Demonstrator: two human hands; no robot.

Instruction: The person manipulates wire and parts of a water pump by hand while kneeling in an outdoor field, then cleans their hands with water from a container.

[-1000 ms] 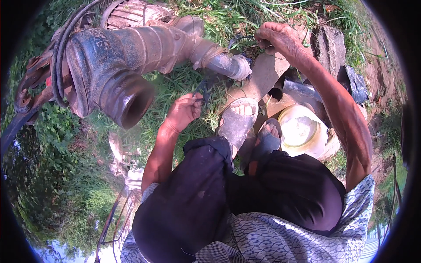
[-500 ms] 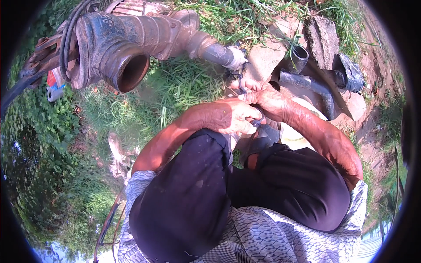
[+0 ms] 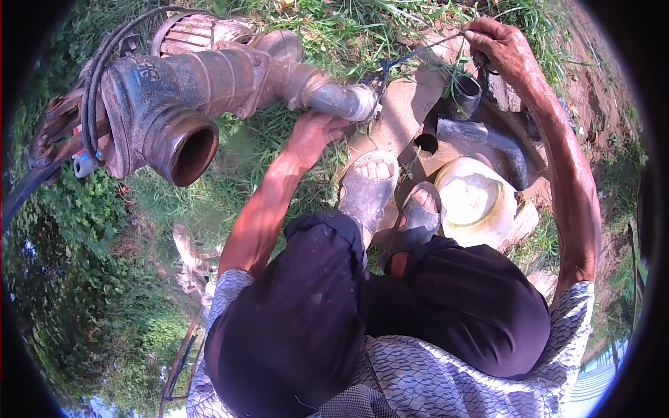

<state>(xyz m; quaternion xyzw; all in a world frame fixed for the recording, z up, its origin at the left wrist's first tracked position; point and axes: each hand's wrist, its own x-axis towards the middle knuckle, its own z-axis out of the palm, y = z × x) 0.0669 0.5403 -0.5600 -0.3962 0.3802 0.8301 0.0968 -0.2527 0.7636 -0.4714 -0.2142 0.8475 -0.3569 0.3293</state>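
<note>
A dark cord stretches taut from the wrapped end of a grey pipe to my right hand, raised at the upper right with its fingers closed on it. White wrapping covers the pipe's end, and the cord is knotted beside it. More dark material hangs under my right fingers. My left hand rests against the underside of the pipe, its fingers extended and partly hidden there. The pipe joins a rusty blue-grey metal pump, which has a wide round opening at the front.
Black cable loops over the pump's left end. To the right lie a bent grey pipe, a short dark pipe piece and a pale yellowish bucket. My sandalled feet stand on a stone slab. Grass surrounds the pump.
My hands have parted from close together near the pipe's end. The right went up and right, drawing the cord out; the left moved left to the pipe. The feet and bucket now show.
</note>
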